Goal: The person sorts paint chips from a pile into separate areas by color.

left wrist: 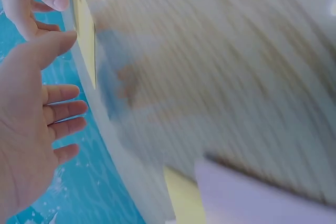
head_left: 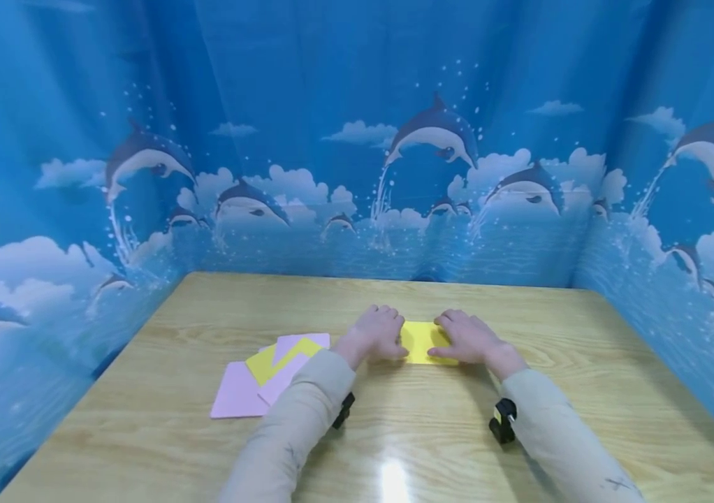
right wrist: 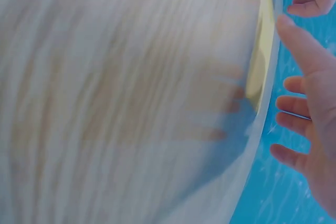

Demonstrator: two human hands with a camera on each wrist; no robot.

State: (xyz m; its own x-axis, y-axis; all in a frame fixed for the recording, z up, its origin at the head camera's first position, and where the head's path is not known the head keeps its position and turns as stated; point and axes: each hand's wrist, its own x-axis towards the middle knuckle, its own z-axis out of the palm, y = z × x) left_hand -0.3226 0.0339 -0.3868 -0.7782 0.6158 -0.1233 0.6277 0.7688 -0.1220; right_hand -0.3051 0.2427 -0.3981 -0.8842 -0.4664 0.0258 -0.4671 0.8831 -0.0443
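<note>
A yellow sheet of paper [head_left: 418, 341] lies on the wooden table between both hands. My left hand [head_left: 382, 335] is at the sheet's left end, its thumb tip close to the edge. In the left wrist view, the fingers [left wrist: 65, 111] of that hand are spread and extended, gripping nothing. Over the sheet's right end lies my right hand [head_left: 467, 337], with the thumb near the front edge. The right wrist view has its thumb stretched toward the yellow sheet [right wrist: 262, 51] and its other fingers [right wrist: 291, 119] loosely extended.
Left of the hands, pink sheets [head_left: 237, 392] and yellow sheets [head_left: 260, 363] overlap in a loose pile, partly behind the left sleeve [head_left: 300, 412]. A blue dolphin-print curtain [head_left: 332, 105] surrounds the back and sides of the table [head_left: 420, 433].
</note>
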